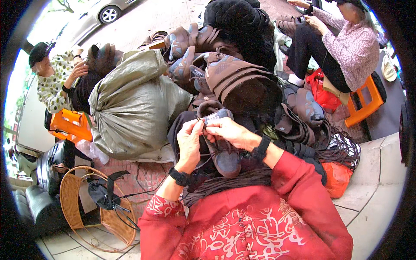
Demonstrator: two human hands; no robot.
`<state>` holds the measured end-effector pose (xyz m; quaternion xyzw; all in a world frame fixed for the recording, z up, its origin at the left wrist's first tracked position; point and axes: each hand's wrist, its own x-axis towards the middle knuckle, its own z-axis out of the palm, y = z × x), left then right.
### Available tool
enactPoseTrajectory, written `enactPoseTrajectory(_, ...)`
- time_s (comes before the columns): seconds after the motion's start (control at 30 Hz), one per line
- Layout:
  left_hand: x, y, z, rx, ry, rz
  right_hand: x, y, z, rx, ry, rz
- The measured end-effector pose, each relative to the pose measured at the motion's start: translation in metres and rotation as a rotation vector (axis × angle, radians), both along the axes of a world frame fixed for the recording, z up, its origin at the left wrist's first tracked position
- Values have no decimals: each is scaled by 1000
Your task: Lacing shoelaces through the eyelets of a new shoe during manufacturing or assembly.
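Lacing brown shoe [223,149] on lap.
Left hand [189,141], right hand [228,131] both pinched on dark lace [203,159]; keep taut, feed squarely through eyelets.

Hands at work in the foreground: two, a left hand [189,141] and a right hand [227,130], both closed on one brown shoe [221,147].
Black wristbands: two, one worn on each forearm.
Other people seated nearby: two, one at the left [54,82] and one at the upper right [346,43].
Orange stools: two [69,123] [366,102].
Grey-green tied sacks: one [134,108].
Wicker baskets: one [73,195].
Cars: one [104,11].
Brown shoes in the pile [229,73]: many, not countable.
Dark laces in the bundle [338,147]: not countable.
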<state>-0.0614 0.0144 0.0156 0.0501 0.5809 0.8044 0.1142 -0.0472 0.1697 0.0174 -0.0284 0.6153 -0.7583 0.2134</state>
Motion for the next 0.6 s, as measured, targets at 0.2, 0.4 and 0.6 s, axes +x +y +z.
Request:
enactPoseTrajectory(0.2,83,-8,29,-1038,738,-735,1,6,20,-118,-207,10)
enactPoseTrajectory(0.4,101,0,-13,-1134,1299,-697,-6,9,120,104,408,84)
enactPoseTrajectory(0.6,95,-6,-19,-1092,1333,-764,-1,45,285,899,1203,-205)
